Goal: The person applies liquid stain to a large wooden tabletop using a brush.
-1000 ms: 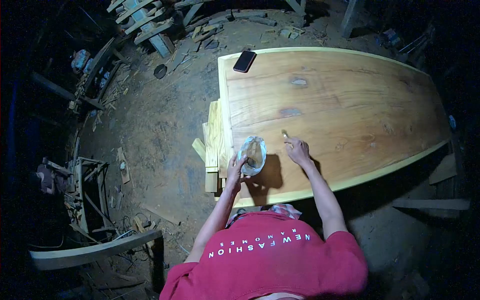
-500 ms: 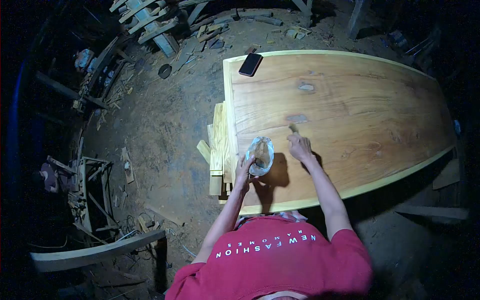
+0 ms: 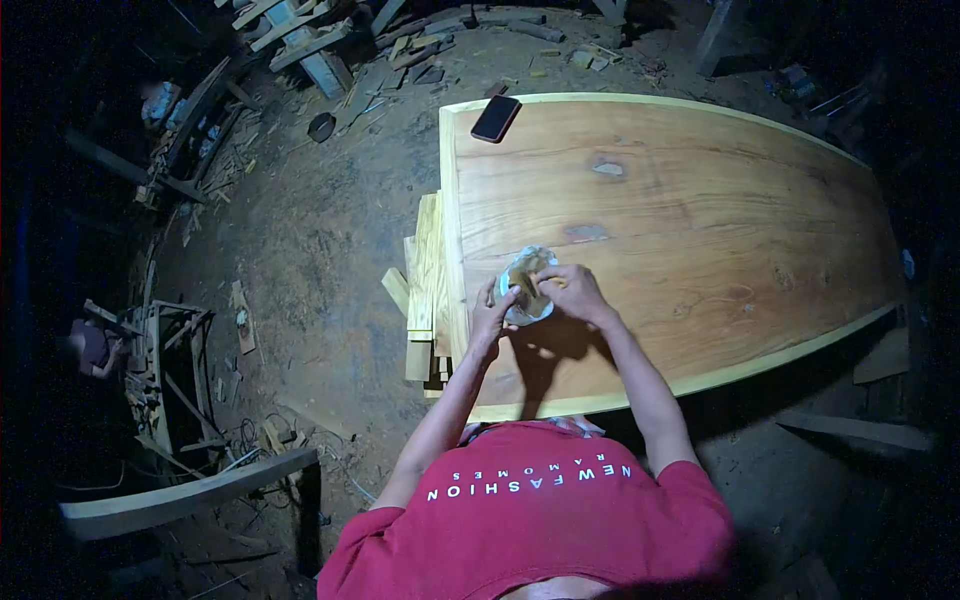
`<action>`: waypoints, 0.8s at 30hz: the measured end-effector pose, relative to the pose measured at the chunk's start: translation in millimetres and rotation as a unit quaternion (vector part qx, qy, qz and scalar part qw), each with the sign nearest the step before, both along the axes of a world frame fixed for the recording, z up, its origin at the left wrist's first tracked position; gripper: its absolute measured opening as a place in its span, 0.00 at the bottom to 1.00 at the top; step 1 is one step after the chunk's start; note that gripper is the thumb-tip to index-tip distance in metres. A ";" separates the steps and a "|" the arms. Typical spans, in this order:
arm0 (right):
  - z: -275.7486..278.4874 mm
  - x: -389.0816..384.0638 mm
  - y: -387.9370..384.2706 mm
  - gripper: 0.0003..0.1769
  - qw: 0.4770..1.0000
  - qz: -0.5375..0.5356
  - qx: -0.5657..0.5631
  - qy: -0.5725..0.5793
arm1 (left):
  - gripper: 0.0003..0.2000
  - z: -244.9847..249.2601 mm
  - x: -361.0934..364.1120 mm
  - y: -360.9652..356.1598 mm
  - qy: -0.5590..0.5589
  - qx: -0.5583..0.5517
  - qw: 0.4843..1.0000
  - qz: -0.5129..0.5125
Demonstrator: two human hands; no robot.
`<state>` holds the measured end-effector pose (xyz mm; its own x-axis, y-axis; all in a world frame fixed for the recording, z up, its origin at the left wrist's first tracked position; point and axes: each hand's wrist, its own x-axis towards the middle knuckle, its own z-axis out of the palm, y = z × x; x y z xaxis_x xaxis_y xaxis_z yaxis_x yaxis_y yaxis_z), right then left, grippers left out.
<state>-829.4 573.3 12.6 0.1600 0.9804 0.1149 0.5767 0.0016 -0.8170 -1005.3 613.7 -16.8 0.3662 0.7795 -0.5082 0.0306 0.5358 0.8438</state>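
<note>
My left hand [image 3: 488,318] is wrapped round the near left side of a whitish bowl [image 3: 530,317], perhaps lined with plastic, holding it above the wooden panel [image 3: 690,230]. Brown material lies in the bowl. Fingers of my right hand [image 3: 575,294] are closed at the bowl's right rim, pinching a small flat-tipped tool whose end reaches inside. The tool is mostly hidden by the fingers, so its exact kind cannot be made out. Two greyish patches show on the panel beyond the bowl, a nearer patch [image 3: 586,233] and a farther patch [image 3: 607,168].
A phone [image 3: 496,119] lies at the panel's far left corner. Pale boards [image 3: 424,270] are stacked beside its left edge. A curved plank [image 3: 190,494] stands at lower left. Wood scraps [image 3: 410,60] litter the dirt floor, and a wooden frame [image 3: 160,370] stands at left.
My right hand has moved left from above the panel to the bowl, bringing the small tool into it. The bowl, still in my left hand, is slightly farther from me and tilted differently.
</note>
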 end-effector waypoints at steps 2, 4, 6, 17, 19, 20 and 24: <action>0.5 -12.6 0.7 0.12 0.999 -0.023 -0.027 0.015 | 0.41 2.1 2.3 -4.3 -0.019 -0.004 1.000 -0.007; -8.8 -16.7 -0.7 0.12 0.994 0.027 -0.050 0.095 | 0.40 3.2 3.5 -7.9 0.004 -0.004 1.000 -0.015; -12.6 -15.3 -5.3 0.12 0.995 0.031 -0.041 0.091 | 0.40 5.8 2.3 -10.5 -0.007 -0.007 1.000 -0.011; -15.3 113.5 -39.7 0.09 0.938 -0.255 -0.014 0.235 | 0.43 -18.7 -12.1 -10.1 0.040 0.017 0.998 0.039; -50.3 134.9 -36.8 0.08 0.929 -0.287 0.094 -0.212 | 0.42 -13.7 -14.4 -12.4 0.040 0.003 0.998 0.050; -57.6 133.6 -33.8 0.08 0.930 -0.285 0.095 -0.212 | 0.42 -10.5 -16.9 -14.2 0.040 0.003 0.998 0.052; -76.7 111.0 -14.8 0.07 0.939 -0.256 -0.057 -0.221 | 0.37 -9.6 -24.7 -18.0 0.030 -0.038 0.999 0.023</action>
